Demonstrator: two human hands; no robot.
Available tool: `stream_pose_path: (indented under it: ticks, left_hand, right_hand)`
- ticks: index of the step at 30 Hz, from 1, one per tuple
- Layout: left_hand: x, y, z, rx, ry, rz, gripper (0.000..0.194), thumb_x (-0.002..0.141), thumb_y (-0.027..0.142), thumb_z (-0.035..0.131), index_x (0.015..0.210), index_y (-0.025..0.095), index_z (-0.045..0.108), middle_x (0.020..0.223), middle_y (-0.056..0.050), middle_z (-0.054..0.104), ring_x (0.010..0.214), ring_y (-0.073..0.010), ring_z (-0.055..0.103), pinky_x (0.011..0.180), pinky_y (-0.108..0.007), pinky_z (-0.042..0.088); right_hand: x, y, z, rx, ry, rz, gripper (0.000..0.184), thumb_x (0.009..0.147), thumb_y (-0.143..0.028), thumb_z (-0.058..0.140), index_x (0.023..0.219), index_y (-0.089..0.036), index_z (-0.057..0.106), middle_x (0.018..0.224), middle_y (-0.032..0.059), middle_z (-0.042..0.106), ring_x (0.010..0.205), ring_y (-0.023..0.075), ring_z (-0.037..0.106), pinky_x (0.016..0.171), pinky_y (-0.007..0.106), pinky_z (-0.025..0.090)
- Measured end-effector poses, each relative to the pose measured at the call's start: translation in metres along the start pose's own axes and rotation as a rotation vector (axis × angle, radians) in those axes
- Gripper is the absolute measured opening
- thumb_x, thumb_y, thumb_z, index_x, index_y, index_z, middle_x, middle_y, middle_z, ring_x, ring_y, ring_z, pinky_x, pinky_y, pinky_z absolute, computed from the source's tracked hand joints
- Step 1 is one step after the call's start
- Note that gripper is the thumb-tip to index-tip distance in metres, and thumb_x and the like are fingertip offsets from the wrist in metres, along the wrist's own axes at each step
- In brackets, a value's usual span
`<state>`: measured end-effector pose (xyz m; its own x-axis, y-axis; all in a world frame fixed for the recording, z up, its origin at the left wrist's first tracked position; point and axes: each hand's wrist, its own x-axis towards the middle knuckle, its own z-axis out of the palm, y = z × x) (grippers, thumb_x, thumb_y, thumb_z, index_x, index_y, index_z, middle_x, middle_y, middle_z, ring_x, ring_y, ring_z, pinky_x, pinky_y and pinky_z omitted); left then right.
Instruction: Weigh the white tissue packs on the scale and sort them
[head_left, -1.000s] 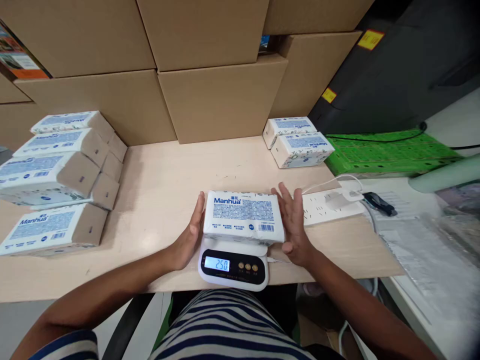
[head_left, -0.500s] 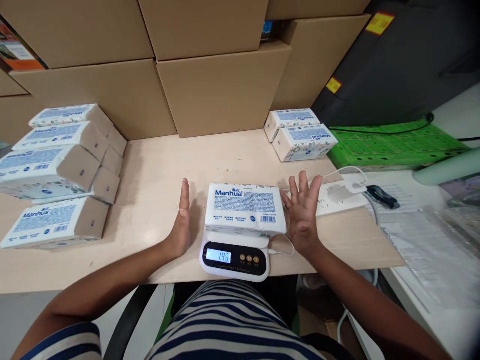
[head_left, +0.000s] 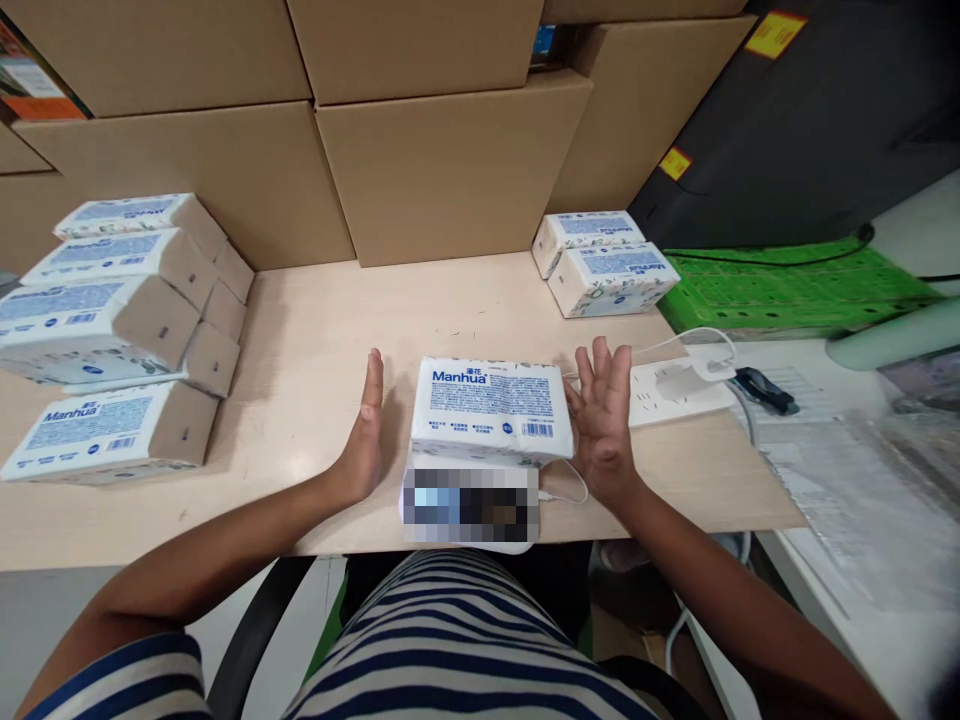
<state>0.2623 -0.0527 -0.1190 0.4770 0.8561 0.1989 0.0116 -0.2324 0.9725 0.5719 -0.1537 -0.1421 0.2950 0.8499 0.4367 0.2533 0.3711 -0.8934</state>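
A white pack of tissues (head_left: 491, 410) with blue print lies on a small white digital scale (head_left: 471, 545) at the table's front edge. The scale's display is pixelated and cannot be read. To the left of the pack, my left hand (head_left: 364, 430) is held upright with its fingers straight, a gap away from the pack. My right hand (head_left: 604, 425) stands close by the pack's right end, palm showing and fingers spread. Neither hand holds anything; whether the right thumb side touches the pack I cannot tell.
Several tissue packs (head_left: 112, 425) are stacked at the left, and two more packs (head_left: 615, 278) sit at the back right. Cardboard boxes (head_left: 450, 180) wall off the back. A white power strip (head_left: 679, 392) with cables lies right, near a green plastic crate (head_left: 787, 285).
Both hands remain open beside the pack; the right one has drawn slightly nearer to it. The pack stays on the scale. The whole view has shifted a little.
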Motion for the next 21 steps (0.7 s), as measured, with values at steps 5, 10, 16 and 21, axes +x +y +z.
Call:
stream_pose_path:
  ticks: [5, 10, 16, 21]
  left_hand:
    - [0.000, -0.002, -0.001, 0.029, -0.036, -0.001, 0.080, 0.105, 0.084, 0.019, 0.177, 0.052, 0.008, 0.190, 0.016, -0.005, 0.176, -0.0239, -0.013, 0.144, -0.056, 0.006]
    - [0.001, -0.005, -0.002, 0.076, -0.047, -0.012, 0.083, 0.104, 0.084, 0.011, 0.178, 0.050, 0.000, 0.190, 0.014, -0.010, 0.175, -0.0246, -0.015, 0.144, -0.056, 0.008]
    - [0.002, -0.007, -0.001, 0.081, -0.037, 0.001, 0.084, 0.103, 0.086, 0.012, 0.178, 0.049, 0.002, 0.190, 0.012, -0.009, 0.176, -0.0249, -0.013, 0.144, -0.057, 0.008]
    - [0.001, -0.007, -0.006, 0.014, 0.087, 0.061, 0.084, 0.103, 0.087, 0.028, 0.177, 0.049, 0.020, 0.191, 0.010, 0.001, 0.177, -0.0248, -0.004, 0.144, -0.052, 0.000]
  right_hand:
    - [-0.002, 0.001, -0.003, -0.003, -0.024, -0.040, 0.124, 0.079, -0.107, 0.047, 0.178, -0.050, -0.002, 0.192, 0.0015, -0.005, 0.177, 0.0416, 0.005, 0.133, 0.073, 0.029]
    - [0.000, 0.005, -0.004, -0.007, -0.017, -0.051, 0.122, 0.079, -0.107, 0.047, 0.177, -0.052, 0.000, 0.192, 0.0002, -0.003, 0.177, 0.0417, 0.005, 0.132, 0.074, 0.028]
    - [-0.005, -0.015, 0.001, -0.027, 0.124, 0.021, 0.130, 0.073, -0.110, 0.047, 0.179, -0.047, 0.006, 0.192, 0.0035, 0.003, 0.177, 0.0426, 0.006, 0.131, 0.075, 0.029]
    - [-0.050, -0.055, 0.011, 0.025, 0.368, 0.229, 0.085, 0.104, -0.082, 0.016, 0.180, -0.044, 0.015, 0.189, 0.0011, 0.018, 0.177, 0.0309, 0.014, 0.135, 0.073, 0.028]
